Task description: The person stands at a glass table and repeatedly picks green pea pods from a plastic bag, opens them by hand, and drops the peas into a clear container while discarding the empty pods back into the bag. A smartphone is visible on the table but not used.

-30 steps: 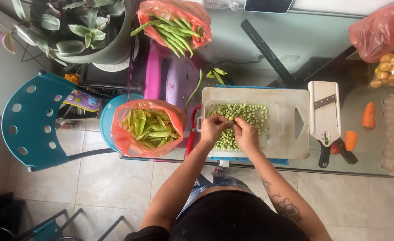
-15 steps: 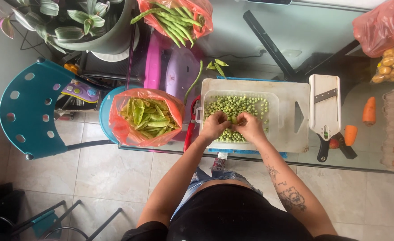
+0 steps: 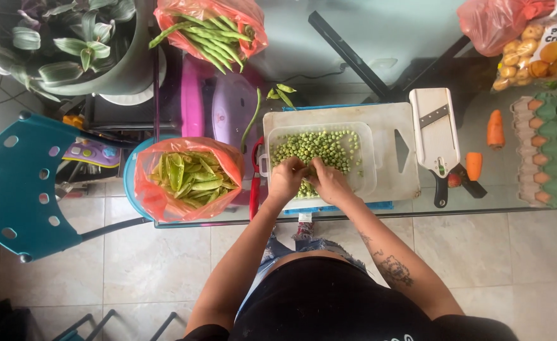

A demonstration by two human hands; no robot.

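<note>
My left hand (image 3: 285,180) and my right hand (image 3: 331,183) meet over a clear plastic tub (image 3: 365,158) full of shelled green peas (image 3: 316,146). Both hands pinch a green pea pod (image 3: 308,169) between their fingertips, just above the peas. The tub stands on a white cutting board (image 3: 389,120) on the glass table (image 3: 385,44). To the left, an orange plastic bag of empty pods (image 3: 187,179) sits on a blue stool. At the top, another orange bag of whole pods (image 3: 210,28) lies on the table.
A white mandoline slicer (image 3: 435,129) lies right of the board, with two carrot pieces (image 3: 495,128) beyond it. An egg carton (image 3: 546,151) and a bag of small potatoes (image 3: 531,53) are at the right. A teal chair (image 3: 19,183) and a potted plant (image 3: 70,47) stand left.
The view has shifted, so everything sits further left and higher in frame. My hands stay together over the tub, working the pod between the fingers.
</note>
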